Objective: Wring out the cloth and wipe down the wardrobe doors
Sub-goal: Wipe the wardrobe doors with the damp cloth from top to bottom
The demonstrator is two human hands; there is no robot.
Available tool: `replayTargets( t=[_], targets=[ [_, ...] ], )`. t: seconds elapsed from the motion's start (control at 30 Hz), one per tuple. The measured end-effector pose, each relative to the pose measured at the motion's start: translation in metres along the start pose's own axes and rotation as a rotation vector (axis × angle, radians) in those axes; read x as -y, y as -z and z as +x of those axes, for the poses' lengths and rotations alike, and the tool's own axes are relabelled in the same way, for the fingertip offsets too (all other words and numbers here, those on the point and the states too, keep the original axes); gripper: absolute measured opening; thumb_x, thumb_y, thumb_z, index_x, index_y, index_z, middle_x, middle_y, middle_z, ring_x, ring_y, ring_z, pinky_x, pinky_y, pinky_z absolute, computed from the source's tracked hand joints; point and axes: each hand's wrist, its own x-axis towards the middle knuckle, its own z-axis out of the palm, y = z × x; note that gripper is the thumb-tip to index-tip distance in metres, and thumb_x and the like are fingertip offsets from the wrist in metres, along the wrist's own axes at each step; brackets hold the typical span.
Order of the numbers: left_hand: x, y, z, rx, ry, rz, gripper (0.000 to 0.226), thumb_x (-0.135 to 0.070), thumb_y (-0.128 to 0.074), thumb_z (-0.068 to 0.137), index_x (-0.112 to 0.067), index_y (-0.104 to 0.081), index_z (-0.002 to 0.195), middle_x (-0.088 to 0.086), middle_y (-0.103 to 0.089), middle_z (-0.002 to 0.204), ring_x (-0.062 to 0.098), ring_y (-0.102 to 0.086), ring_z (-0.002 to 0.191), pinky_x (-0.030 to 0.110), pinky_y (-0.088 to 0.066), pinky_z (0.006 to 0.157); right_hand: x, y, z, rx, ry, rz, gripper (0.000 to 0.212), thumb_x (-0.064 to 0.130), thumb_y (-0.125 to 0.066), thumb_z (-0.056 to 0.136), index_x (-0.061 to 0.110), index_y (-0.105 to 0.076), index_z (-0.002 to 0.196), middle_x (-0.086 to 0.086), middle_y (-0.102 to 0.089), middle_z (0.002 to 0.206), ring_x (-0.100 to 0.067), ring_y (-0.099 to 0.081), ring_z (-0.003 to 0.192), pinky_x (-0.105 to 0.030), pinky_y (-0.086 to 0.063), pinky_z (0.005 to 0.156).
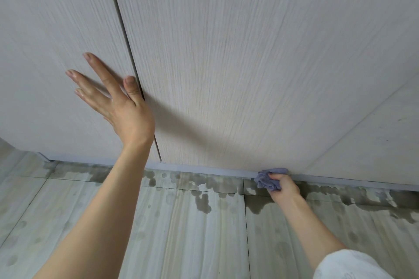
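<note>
Wiping now: the right hand (283, 188) squeezes the cloth (268, 179) at the bottom of the wardrobe door (226, 63).
Left hand (115, 102): fingers spread flat on the other door.
Next: probably slide the cloth along.

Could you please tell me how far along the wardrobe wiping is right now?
Wringing looks done: wet patches mark the floor. In hand: the right hand grips the cloth at the middle door's bottom edge; the left hand braces. Left: a smudged right door.
</note>
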Motion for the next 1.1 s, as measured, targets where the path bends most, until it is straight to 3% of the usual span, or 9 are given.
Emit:
replayTargets(
  t=[0.1, 0.3, 0.47, 0.57, 0.63, 0.7, 0.9, 1.0, 1.1],
  targets=[
    [0.002, -0.001, 0.0, 0.002, -0.006, 0.002, 0.059, -0.034, -0.029, 0.102, -0.009, -0.006, 0.15, 0.024, 0.012, 0.154, 0.039, 0.012, 0.142, -0.004, 0.024, 0.088, 0.0, 0.002, 0.002, 0.008, -0.027, 0.024, 0.022, -0.013, -0.047, 0.08, 0.008, -0.05, 0.078, -0.004, -0.054, 0.055, -0.008, -0.044, 0.029, -0.011, -0.028, 0.032],
    [0.002, -0.003, 0.0, -0.011, -0.009, -0.006, 0.058, -0.031, -0.029, 0.102, -0.007, -0.007, 0.15, 0.027, 0.011, 0.153, 0.041, 0.011, 0.142, -0.003, 0.024, 0.089, 0.021, 0.028, -0.002, 0.072, 0.018, 0.212, 0.029, -0.008, -0.04, 0.082, 0.013, -0.039, 0.063, 0.003, -0.04, 0.034, -0.005, -0.031, 0.024, -0.013, -0.024, 0.028],
    [0.005, -0.006, 0.003, -0.034, -0.026, -0.008, 0.058, -0.03, -0.029, 0.102, -0.001, -0.01, 0.149, 0.033, 0.007, 0.151, 0.043, 0.008, 0.142, 0.009, 0.021, 0.101, 0.02, 0.047, -0.003, 0.004, 0.094, 0.361, 0.036, 0.003, -0.027, 0.098, 0.014, -0.047, 0.07, 0.006, -0.052, 0.035, -0.004, -0.045, 0.027, -0.011, -0.037, 0.033],
    [0.004, -0.004, 0.002, -0.013, -0.003, -0.029, 0.058, -0.031, -0.03, 0.102, -0.004, -0.008, 0.149, 0.031, 0.009, 0.152, 0.042, 0.01, 0.142, 0.003, 0.022, 0.097, 0.018, 0.05, -0.01, -0.068, 0.086, 0.179, 0.029, 0.006, -0.037, 0.097, 0.022, -0.047, 0.074, 0.012, -0.052, 0.035, 0.0, -0.05, 0.03, -0.011, -0.04, 0.038],
    [0.004, -0.003, 0.002, -0.002, -0.003, -0.033, 0.059, -0.032, -0.03, 0.102, -0.004, -0.007, 0.149, 0.03, 0.009, 0.152, 0.042, 0.01, 0.142, 0.003, 0.022, 0.096, 0.016, 0.044, -0.017, 0.027, -0.018, 0.194, 0.029, 0.0, -0.046, 0.091, 0.023, -0.047, 0.074, 0.021, -0.055, 0.042, 0.005, -0.053, 0.04, -0.01, -0.04, 0.039],
    [0.005, -0.002, 0.002, 0.007, -0.013, -0.036, 0.059, -0.033, -0.029, 0.102, -0.005, -0.007, 0.15, 0.03, 0.01, 0.152, 0.04, 0.011, 0.142, 0.006, 0.022, 0.098, 0.016, 0.036, -0.022, 0.103, -0.004, 0.247, 0.026, 0.001, -0.047, 0.091, 0.019, -0.05, 0.071, 0.011, -0.056, 0.041, -0.002, -0.052, 0.035, -0.01, -0.04, 0.037],
    [0.006, -0.001, 0.004, 0.026, -0.033, -0.021, 0.06, -0.033, -0.029, 0.102, -0.004, -0.006, 0.149, 0.032, 0.011, 0.151, 0.04, 0.011, 0.142, 0.018, 0.019, 0.105, 0.024, -0.003, -0.037, -0.042, 0.071, 0.249, 0.039, -0.012, -0.033, 0.086, 0.016, -0.033, 0.058, -0.001, -0.036, 0.039, -0.011, -0.03, 0.024, -0.016, -0.036, 0.038],
    [0.004, -0.001, 0.003, 0.028, -0.014, -0.013, 0.06, -0.032, -0.029, 0.101, -0.004, -0.006, 0.149, 0.032, 0.011, 0.151, 0.04, 0.01, 0.143, 0.034, 0.014, 0.111, 0.026, -0.019, -0.064, -0.046, 0.173, 0.217, 0.035, -0.014, -0.037, 0.081, 0.013, -0.04, 0.059, -0.004, -0.042, 0.04, -0.012, -0.035, 0.028, -0.015, -0.034, 0.04],
    [0.003, 0.0, 0.003, 0.031, -0.002, -0.015, 0.061, -0.034, -0.029, 0.101, -0.007, -0.005, 0.15, 0.03, 0.012, 0.152, 0.039, 0.011, 0.143, 0.039, 0.012, 0.112, 0.019, -0.029, -0.075, -0.099, 0.24, 0.195, 0.019, -0.011, -0.051, 0.08, 0.008, -0.051, 0.077, -0.005, -0.058, 0.072, -0.011, -0.053, 0.054, -0.018, -0.044, 0.047]
  ],
)
